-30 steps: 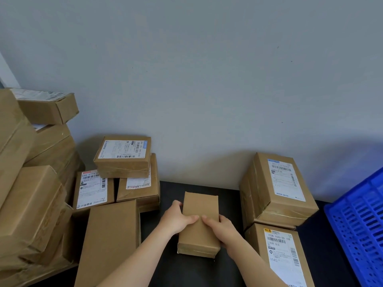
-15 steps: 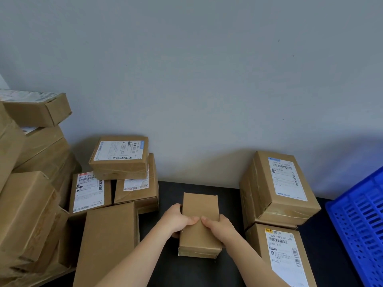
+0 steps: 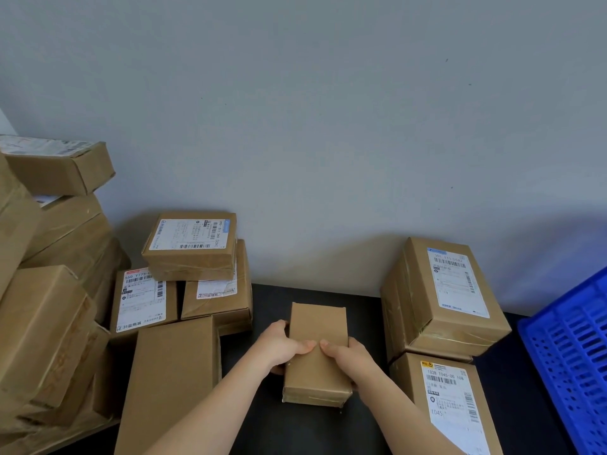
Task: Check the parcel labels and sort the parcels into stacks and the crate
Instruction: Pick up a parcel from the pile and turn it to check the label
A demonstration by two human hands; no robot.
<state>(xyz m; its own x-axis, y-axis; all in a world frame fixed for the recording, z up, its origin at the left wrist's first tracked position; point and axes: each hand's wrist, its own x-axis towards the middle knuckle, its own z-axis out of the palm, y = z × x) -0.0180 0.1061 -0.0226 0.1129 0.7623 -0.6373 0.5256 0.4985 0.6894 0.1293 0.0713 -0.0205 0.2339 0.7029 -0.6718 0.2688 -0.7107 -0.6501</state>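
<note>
A small plain brown parcel (image 3: 317,326) sits in the middle of the black table (image 3: 364,310), its top face bare of any label. My left hand (image 3: 279,348) grips its left side and my right hand (image 3: 348,354) grips its right side, thumbs meeting on top. To the right lie two labelled parcels, one near the wall (image 3: 443,290) and one nearer me (image 3: 450,402). A blue crate (image 3: 571,349) stands at the far right.
Left of centre are three labelled parcels, the top one (image 3: 192,241) resting on the other two (image 3: 141,298) (image 3: 218,297). A plain long box (image 3: 170,382) lies in front of them. A tall untidy pile of boxes (image 3: 46,290) fills the left edge. A grey wall (image 3: 328,126) backs the table.
The small parcel has lifted slightly at its near end between my hands. The view has shifted a little; the other parcels have stayed put.
</note>
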